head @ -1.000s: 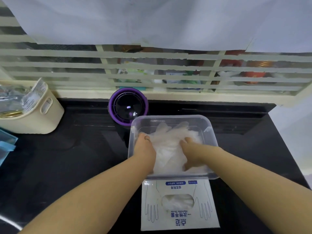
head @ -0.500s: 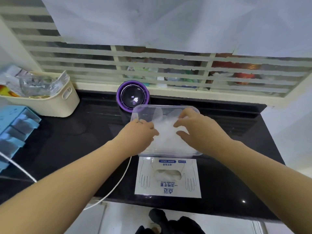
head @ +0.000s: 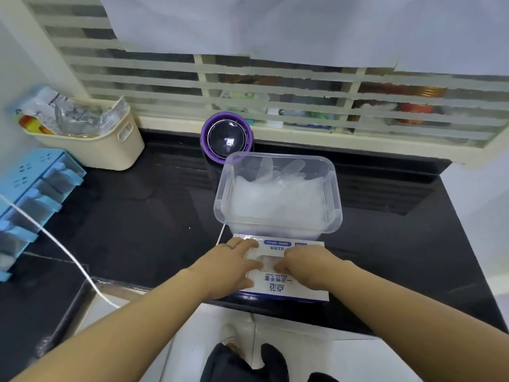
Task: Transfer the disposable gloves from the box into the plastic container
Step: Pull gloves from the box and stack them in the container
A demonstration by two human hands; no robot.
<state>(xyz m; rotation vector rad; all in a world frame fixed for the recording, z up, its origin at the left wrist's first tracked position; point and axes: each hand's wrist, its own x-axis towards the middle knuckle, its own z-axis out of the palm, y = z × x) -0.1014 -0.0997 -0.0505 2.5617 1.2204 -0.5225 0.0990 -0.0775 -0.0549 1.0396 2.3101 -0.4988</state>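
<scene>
Left grip [head: 231, 264] moved from tub [head: 220, 199] to box [head: 289, 288], lying flat; right grip [head: 305, 264] too, curled at slot, hold unclear. Gloves [head: 275, 202] limp, slippery: pinch a bunch.

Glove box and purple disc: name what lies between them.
The head view shows the clear container, heaped with gloves, standing between the purple disc and the box.

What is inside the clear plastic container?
A pile of translucent gloves fills the container, some fingers pointing up at the back. Its floor is covered by them, so nothing beneath can be seen.
</scene>
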